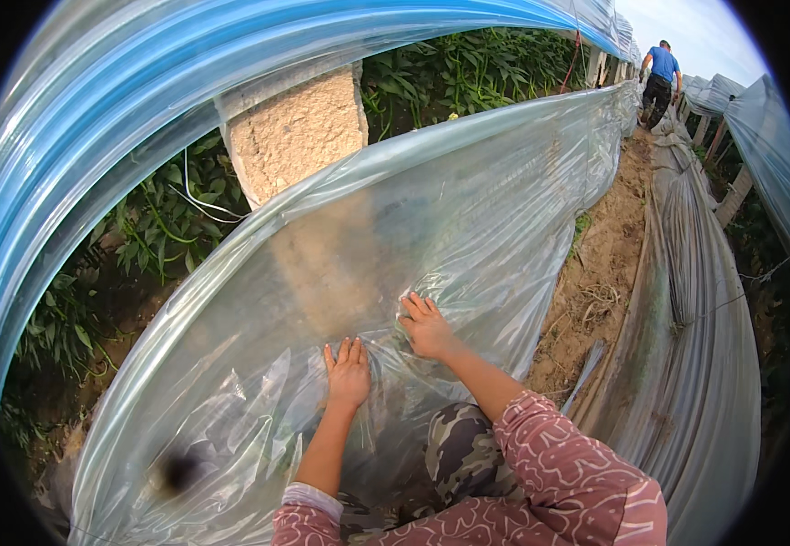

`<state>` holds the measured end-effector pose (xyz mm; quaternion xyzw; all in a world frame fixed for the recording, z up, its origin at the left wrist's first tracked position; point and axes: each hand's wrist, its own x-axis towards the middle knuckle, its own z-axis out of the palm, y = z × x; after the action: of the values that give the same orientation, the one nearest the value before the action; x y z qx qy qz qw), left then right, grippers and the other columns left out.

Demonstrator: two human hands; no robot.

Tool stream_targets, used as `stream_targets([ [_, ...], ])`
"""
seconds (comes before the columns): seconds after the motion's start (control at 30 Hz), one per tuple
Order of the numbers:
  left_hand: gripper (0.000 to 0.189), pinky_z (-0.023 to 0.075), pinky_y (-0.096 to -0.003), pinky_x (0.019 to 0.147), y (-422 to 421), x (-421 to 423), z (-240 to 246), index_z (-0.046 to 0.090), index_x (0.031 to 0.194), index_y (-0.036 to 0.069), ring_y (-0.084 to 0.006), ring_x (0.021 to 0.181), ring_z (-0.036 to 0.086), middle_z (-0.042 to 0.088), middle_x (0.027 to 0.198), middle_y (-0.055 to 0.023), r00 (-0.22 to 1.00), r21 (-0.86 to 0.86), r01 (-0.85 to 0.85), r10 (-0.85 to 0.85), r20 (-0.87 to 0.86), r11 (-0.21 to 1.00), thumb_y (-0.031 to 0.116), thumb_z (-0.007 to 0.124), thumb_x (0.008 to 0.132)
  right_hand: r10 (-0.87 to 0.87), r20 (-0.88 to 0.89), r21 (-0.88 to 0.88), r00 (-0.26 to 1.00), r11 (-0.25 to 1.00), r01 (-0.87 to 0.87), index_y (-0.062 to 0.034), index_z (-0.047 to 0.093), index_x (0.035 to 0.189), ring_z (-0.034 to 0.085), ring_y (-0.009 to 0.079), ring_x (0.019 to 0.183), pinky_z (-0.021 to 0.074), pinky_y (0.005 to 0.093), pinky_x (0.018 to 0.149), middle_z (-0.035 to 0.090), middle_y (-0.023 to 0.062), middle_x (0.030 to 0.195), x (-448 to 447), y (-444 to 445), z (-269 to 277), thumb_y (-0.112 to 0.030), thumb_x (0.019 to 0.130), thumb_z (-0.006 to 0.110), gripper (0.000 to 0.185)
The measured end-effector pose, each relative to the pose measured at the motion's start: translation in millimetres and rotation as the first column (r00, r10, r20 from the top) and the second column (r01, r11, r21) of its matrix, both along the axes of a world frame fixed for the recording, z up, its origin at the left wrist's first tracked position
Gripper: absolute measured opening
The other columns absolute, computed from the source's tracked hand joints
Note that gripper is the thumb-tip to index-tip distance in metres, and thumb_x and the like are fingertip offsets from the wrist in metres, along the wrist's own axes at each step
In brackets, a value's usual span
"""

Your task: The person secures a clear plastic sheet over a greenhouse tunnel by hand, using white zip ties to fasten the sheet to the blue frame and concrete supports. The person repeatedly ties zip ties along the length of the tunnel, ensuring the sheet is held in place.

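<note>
A clear plastic greenhouse film [504,177] stretches in front of me as a low wall, with a rolled upper edge. My left hand [348,375] rests on it, palm down, with the fingers pointing up the sheet. Higher and further right, my right hand [428,329] presses the same film with its fingers a little spread. Creases run out from around both hands. Behind the sheet a rough concrete post [299,133] shows, its lower part blurred through the plastic. Neither hand visibly pinches the film.
Bluish rolled film [183,51] arches overhead. Leafy green plants [477,68] grow beyond the opening, where a white cord [207,205] hangs. To the right run a dirt path [596,273] and crumpled film [688,327]. A person in a blue shirt [664,65] is far down the path.
</note>
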<state>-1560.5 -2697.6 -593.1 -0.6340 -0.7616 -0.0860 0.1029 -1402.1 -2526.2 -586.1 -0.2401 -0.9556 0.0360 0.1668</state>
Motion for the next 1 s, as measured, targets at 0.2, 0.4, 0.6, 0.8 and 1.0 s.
stream_targets([
  [0.2,0.055,0.0197,-0.0503,0.110,-30.5,4.4,7.6,0.051,0.127,0.009,-0.0286,0.129,0.037,0.047,0.134,-0.0108,0.958,0.036,0.034,-0.043,0.285,0.999,0.019,0.065,0.075,-0.028,0.126,-0.123,0.992,0.991,0.044,-0.0097,0.061,0.116,0.022,0.0341,0.137,0.0208,0.0464,0.110,0.035,0.0162,0.142,-8.8,4.6,15.9,-0.018,0.071,0.064,0.046],
  [0.4,0.044,0.0408,-0.0432,0.096,-57.9,2.7,27.6,0.055,0.116,0.004,-0.0346,0.114,0.050,0.054,0.122,-0.0183,0.878,0.377,0.022,-0.198,0.435,0.926,0.008,0.064,0.073,-0.114,-0.003,-0.490,0.993,0.866,0.098,-0.0046,0.059,0.116,0.053,0.0305,0.115,0.0421,0.0367,0.096,0.054,0.0167,0.124,-18.4,-0.9,110.1,-0.014,0.080,0.063,0.037],
  [0.6,0.031,0.0496,-0.0412,0.078,-66.8,-19.9,24.9,0.058,0.104,0.002,-0.0355,0.093,0.059,0.061,0.104,-0.0174,0.844,0.511,-0.162,-0.149,0.515,0.844,0.004,0.062,0.074,0.132,-0.878,-0.096,0.461,0.894,-0.438,0.0025,0.058,0.097,0.061,0.0138,0.084,0.0466,0.0257,0.074,0.062,0.0084,0.092,-37.2,-40.8,306.1,0.004,0.084,0.054,0.014],
  [0.8,0.030,0.0473,-0.0442,0.072,-61.4,-13.1,-3.2,0.056,0.104,0.002,-0.0363,0.085,0.058,0.058,0.090,-0.0168,0.858,0.502,-0.146,-0.143,0.493,0.853,0.003,0.054,0.073,0.609,-0.604,0.563,0.514,0.783,-0.265,-0.0014,0.057,0.113,0.053,0.0234,0.110,0.0403,0.0340,0.093,0.057,0.0105,0.117,-80.4,-113.6,465.7,-0.005,0.085,0.058,0.028],
  [1.0,0.028,0.0466,-0.0455,0.070,-53.9,-14.2,-8.2,0.054,0.098,0.001,-0.0369,0.082,0.057,0.056,0.086,-0.0169,0.865,0.511,-0.141,-0.145,0.480,0.848,0.002,0.055,0.070,0.640,-0.279,0.825,0.716,0.541,-0.162,-0.0091,0.042,0.136,0.034,0.0289,0.133,0.0261,0.0421,0.110,0.039,0.0101,0.142,-143.1,-153.0,500.4,-0.026,0.076,0.068,0.067],
])
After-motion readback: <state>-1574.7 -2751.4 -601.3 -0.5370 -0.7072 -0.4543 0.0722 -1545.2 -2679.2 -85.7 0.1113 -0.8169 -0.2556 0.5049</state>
